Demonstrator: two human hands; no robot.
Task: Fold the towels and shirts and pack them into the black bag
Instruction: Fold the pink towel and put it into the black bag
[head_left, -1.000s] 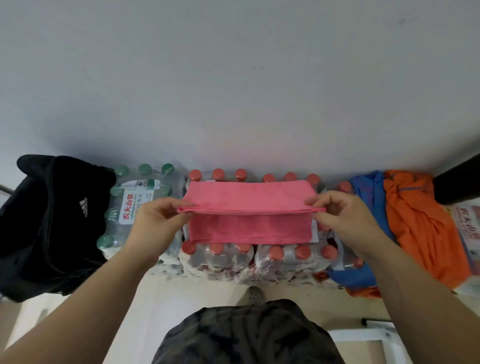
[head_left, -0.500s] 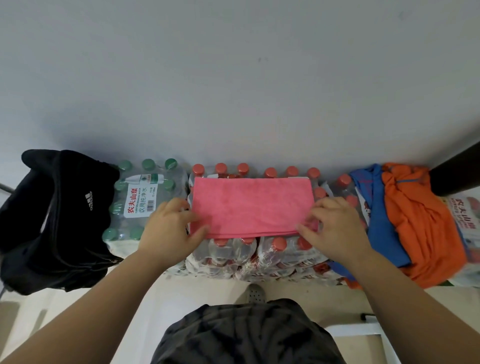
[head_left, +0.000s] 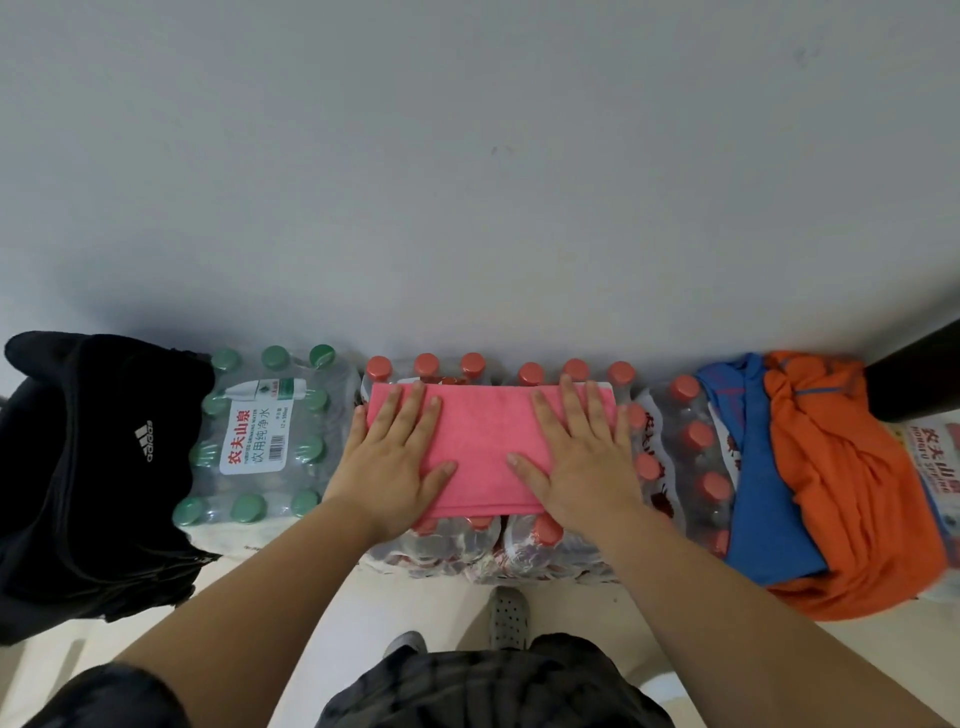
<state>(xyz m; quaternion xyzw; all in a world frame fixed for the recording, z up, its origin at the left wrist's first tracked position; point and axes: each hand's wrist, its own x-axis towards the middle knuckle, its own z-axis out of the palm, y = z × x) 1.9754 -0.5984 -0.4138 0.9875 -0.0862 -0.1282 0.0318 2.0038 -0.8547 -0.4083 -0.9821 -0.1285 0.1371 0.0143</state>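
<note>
So, head view only: pink towel (head_left: 485, 452) lies folded flat on top of the red-cap water packs (head_left: 457, 545), centre of frame, close to the grey wall (head_left: 467, 182). L hand (head_left: 395, 467) lies palm down on the towel's left part, fingers straight & spread, thumb pointing inward, gripping nothing. R hand (head_left: 576, 457) does the same on the right part: flat, fingers straight, thumb inward, no grasp. Both just press on the cloth, w/ a strip of bare pink betw them. Black bag (head_left: 88, 467) w/ white logo sits far left, just beside the green-cap water pack (head_left: 260, 441), well apart from the towel; can't tell if it's unzipped. Blue shirt (head_left: 758, 467) & orange shirt (head_left: 852, 483) lie crumpled at right over more packs, touching side by side, not yet folded. Dark object (head_left: 914, 379) at far right edge, can't tell what it is. Lower down: pale floor (head_left: 363, 613), one grey shoe (head_left: 506, 616), person's dark patterned shorts (head_left: 493, 686) at bottom edge
</note>
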